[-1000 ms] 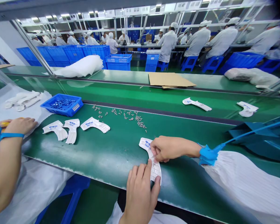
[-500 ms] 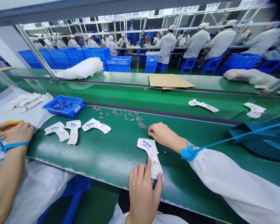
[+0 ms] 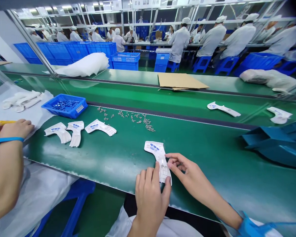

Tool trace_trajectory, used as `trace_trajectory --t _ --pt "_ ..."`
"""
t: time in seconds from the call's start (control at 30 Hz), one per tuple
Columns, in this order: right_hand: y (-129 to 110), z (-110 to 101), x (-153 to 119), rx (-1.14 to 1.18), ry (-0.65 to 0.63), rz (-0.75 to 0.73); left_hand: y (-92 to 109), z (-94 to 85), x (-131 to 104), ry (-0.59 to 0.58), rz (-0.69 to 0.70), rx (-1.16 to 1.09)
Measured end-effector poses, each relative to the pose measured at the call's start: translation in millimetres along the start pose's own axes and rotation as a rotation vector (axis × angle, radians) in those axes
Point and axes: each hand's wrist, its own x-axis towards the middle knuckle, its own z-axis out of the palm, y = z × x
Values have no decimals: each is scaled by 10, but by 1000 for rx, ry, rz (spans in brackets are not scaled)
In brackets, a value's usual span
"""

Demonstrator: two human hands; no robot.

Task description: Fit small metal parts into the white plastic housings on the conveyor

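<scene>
A white curved plastic shell (image 3: 158, 152) with blue parts inside lies on the green work surface. My left hand (image 3: 151, 189) holds its lower end between thumb and fingers from the near side. At the shell's right edge is my right hand (image 3: 181, 166), its fingers bent and thumb close to the index finger; whether a small piece is between them is too small to tell. Small metal pieces (image 3: 148, 124) are scattered beyond the shell. Three similar shells (image 3: 100, 127) lie further left.
A blue tray (image 3: 64, 105) of small blue parts stands at the left. A co-worker's hands (image 3: 16, 128) are at the left edge, near a white sheet. Two shells (image 3: 223, 108) lie on the green strip behind. A teal bin (image 3: 276, 141) is at the right; cardboard (image 3: 180, 81) lies farther back.
My right hand has moved from beside the metal pieces toward me, to the shell's right edge. My left hand stays on the shell. The camera view has shifted slightly.
</scene>
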Motion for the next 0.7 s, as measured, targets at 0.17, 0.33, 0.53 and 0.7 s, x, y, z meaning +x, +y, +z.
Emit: trace_trajectory --t 0.17,0.33,0.53,0.7 --pt "160 158 32 76 75 17 0 12 -3 -8 1 -1" --pt "181 177 20 92 107 29 -3 1 5 -5 -1 10" --pt "199 204 -21 88 109 40 8 -28 15 10 21 8" --pt "236 264 -37 67 167 25 6 -18 4 -3 11 5"
